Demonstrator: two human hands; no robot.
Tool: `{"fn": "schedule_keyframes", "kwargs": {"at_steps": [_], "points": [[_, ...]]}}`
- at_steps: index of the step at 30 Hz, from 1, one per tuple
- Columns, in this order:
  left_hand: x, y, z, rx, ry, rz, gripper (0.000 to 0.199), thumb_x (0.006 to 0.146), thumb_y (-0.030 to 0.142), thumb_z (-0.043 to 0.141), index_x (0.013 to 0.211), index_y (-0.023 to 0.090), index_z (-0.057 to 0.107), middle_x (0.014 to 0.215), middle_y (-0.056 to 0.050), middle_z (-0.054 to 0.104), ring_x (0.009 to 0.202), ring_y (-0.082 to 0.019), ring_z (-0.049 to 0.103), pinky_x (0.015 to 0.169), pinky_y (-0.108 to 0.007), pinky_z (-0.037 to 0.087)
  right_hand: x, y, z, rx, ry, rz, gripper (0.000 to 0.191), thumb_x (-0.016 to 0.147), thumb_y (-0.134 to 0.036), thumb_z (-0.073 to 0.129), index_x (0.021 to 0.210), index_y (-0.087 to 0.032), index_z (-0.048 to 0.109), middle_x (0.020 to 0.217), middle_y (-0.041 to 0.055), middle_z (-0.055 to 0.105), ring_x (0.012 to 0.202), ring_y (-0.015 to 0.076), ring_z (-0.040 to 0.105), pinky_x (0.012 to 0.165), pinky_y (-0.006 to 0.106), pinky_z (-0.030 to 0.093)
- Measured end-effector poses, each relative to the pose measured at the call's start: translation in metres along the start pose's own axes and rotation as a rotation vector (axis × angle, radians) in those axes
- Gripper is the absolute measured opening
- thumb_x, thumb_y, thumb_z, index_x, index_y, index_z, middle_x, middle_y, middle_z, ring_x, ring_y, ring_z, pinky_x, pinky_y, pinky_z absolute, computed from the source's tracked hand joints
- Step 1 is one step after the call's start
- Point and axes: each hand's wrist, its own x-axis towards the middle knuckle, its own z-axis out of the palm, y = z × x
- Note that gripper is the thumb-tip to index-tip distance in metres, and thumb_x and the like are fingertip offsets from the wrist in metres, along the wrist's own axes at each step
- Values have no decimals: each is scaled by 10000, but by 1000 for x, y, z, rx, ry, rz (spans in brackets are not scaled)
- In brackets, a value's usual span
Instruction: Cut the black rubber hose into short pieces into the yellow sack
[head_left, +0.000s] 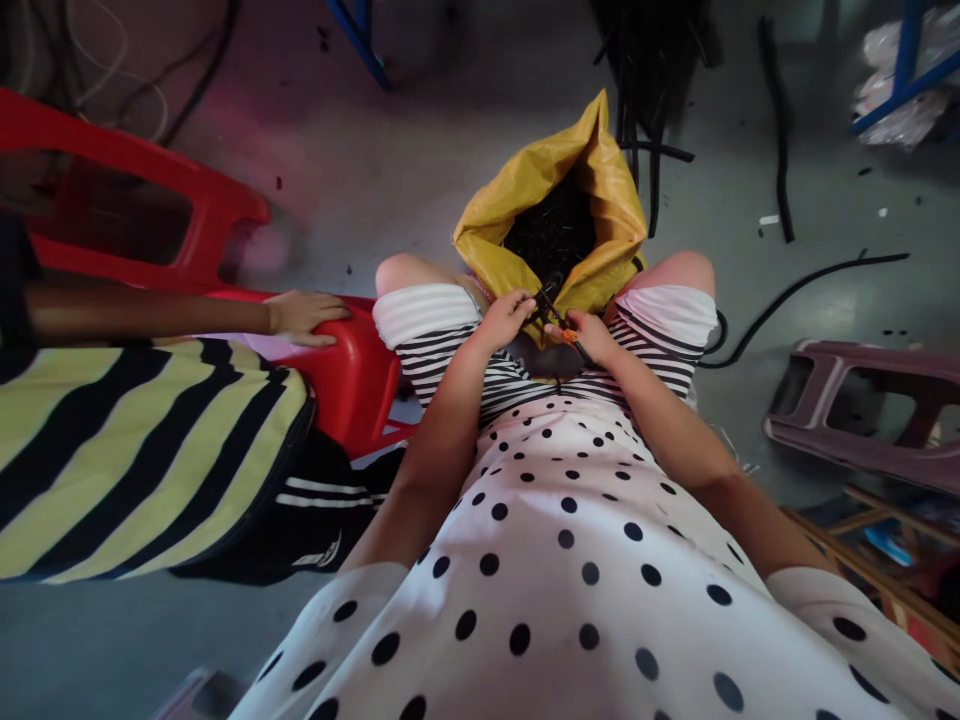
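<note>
My right hand (591,337) is closed round scissors with an orange-and-black handle (570,337), their dark blades pointing up and left over the bag's near edge. Facing it, my left hand (508,316) pinches a small black piece close to the blade tips; its exact shape is too small to make out. Between my knees stands an open yellow bag (491,225). Many black cut pieces (553,235) fill its inside. Both hands are at the near rim of the bag, over my lap.
A person's hand (307,316) rests on a red plastic stool (341,375) at my left. Another red stool (217,215) lies beyond. Black strips (651,120) and a long black strip (780,140) lie ahead on the floor. A mauve stool (862,430) is at right.
</note>
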Motion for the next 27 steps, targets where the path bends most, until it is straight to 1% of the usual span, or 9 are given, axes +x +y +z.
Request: {"fn": "schedule_keyframes", "kwargs": {"at_steps": [4,8,12,14,17,20,22,24,27], "points": [[-1,-3,2,-41,16,11,165,1037,279,574,901,198,622,780,2,604,780,-181,575,849,-319,495,1,3,2,5,34,-38,643,792,-785,768,689,-242,439,620,-37,453,654,136,384,626,314,268],[-1,-8,7,-55,-9,0,169,1011,328,607,902,201,631,765,8,599,769,-177,574,828,-316,508,4,4,4,46,119,-45,703,739,-851,773,670,-248,419,599,-44,420,646,128,359,617,312,257],[-2,-7,9,-96,23,10,221,995,412,623,923,203,627,787,3,622,788,-177,592,838,-318,508,7,4,3,208,177,-40,737,660,-871,819,699,-249,426,630,-54,419,645,120,363,615,307,286],[-4,-4,13,-90,-31,30,235,972,435,652,942,203,637,815,-2,647,819,-182,612,855,-320,513,8,3,3,363,141,-53,727,636,-863,837,754,-241,480,667,-51,460,650,122,403,614,301,322],[-10,-2,25,-71,-170,43,212,924,386,703,1011,200,650,871,-9,691,863,-192,654,879,-333,534,8,1,1,538,76,-53,681,642,-820,844,793,-236,529,690,-31,525,660,138,471,618,304,388],[-14,-4,34,-93,-232,66,276,887,339,755,1099,194,655,973,-27,734,950,-207,703,952,-358,555,6,-1,-3,569,105,-14,582,674,-720,854,775,-250,526,667,-17,548,654,160,492,611,323,425],[-13,-8,31,-69,-256,78,291,876,358,788,1090,192,681,1002,-38,745,992,-223,709,977,-368,557,5,-2,-6,592,155,9,534,714,-696,822,792,-256,530,653,-9,552,630,176,502,600,342,435],[-11,-13,23,-25,-214,69,268,914,434,774,999,193,695,958,-44,739,962,-231,699,949,-369,557,4,-2,-7,598,188,6,533,770,-724,769,807,-256,518,653,1,551,616,183,510,603,351,437],[-3,-21,8,-17,33,51,448,1028,644,619,911,212,631,834,-36,679,838,-211,661,880,-367,540,4,-1,-6,500,208,13,618,778,-797,764,806,-257,466,666,-12,505,649,166,474,619,329,397]]}}
